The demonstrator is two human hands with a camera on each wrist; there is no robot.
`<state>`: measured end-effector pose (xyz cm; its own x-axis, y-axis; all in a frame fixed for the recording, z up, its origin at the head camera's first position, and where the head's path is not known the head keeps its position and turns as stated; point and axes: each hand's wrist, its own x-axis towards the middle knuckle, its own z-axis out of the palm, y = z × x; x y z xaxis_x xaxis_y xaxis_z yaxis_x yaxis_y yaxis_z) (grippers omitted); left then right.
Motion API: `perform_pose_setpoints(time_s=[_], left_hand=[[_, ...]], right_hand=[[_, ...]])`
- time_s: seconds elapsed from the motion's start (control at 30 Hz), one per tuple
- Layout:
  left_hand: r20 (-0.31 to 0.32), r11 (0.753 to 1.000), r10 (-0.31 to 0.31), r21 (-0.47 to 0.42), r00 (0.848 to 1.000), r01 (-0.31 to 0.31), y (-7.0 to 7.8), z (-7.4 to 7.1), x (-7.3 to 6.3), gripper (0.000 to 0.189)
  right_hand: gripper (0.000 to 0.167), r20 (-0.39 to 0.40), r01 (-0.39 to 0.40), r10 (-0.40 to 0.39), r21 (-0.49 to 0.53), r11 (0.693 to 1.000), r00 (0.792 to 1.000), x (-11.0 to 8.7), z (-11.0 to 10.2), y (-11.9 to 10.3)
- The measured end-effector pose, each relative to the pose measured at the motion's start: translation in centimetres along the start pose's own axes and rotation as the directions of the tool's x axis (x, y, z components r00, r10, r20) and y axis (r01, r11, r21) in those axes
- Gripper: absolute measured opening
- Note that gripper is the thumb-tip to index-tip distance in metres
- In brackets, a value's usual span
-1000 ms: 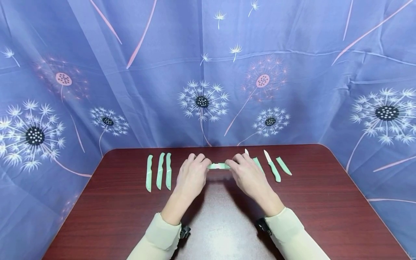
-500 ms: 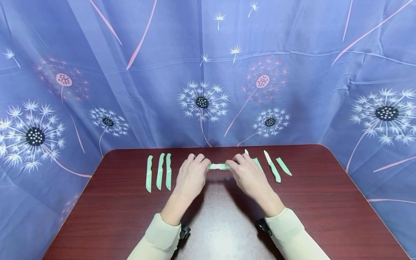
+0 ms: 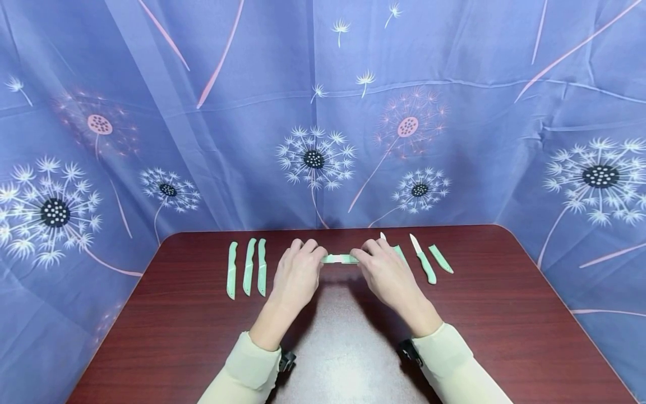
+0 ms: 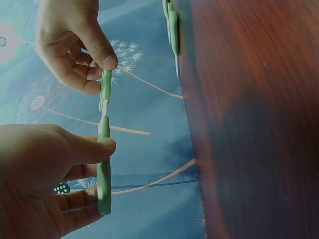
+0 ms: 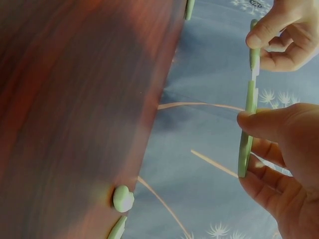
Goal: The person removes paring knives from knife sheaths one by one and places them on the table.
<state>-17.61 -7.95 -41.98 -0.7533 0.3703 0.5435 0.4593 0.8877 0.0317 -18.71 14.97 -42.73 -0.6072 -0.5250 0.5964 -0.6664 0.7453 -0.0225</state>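
Note:
Both hands are raised over the table, pinching a small green-handled knife and its sheath end to end. My left hand (image 3: 298,275) grips the knife's handle (image 4: 103,184) between thumb and fingertips. The matching green sheath (image 5: 245,144) is pinched by my right hand (image 3: 386,272). A short stretch of pale blade (image 4: 104,107) shows between handle and sheath; the rest of it lies inside the sheath. Partly behind the right hand, another sheath (image 3: 400,255) and a bare blade tip (image 3: 382,235) lie on the table.
On the left of the brown table (image 3: 176,336), three sheathed knives stand in a row, among them an outer knife (image 3: 231,270). Toward the right lie an unsheathed knife (image 3: 424,259) and a loose sheath (image 3: 441,258). A patterned blue curtain (image 3: 313,101) hangs behind the table's far edge.

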Motion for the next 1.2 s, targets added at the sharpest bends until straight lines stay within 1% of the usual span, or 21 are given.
perform_pose_setpoints(time_s=[0.27,0.53,0.8,1.2], left_hand=[[-0.004,1.000,0.002,0.014,1.000,-0.002,-0.05,0.10,-0.01,0.016],[-0.004,1.000,-0.005,0.011,1.000,0.005,-0.04,0.14,-0.01,0.015],[-0.011,1.000,0.002,0.010,1.000,-0.002,-0.04,0.14,0.00,0.015],[-0.006,1.000,-0.007,0.012,1.000,0.008,0.10,-0.03,0.03,0.015]], right_hand=[[0.021,0.038,-0.024,0.024,0.005,1.000,0.999,-0.03,-0.15,-0.13],[0.019,0.034,-0.023,0.023,0.005,1.000,0.999,-0.04,-0.06,-0.11],[0.023,0.033,-0.014,0.014,0.010,1.000,0.999,-0.03,-0.01,0.04],[0.022,0.047,-0.039,0.039,0.008,0.999,0.998,0.00,-0.33,-0.15]])
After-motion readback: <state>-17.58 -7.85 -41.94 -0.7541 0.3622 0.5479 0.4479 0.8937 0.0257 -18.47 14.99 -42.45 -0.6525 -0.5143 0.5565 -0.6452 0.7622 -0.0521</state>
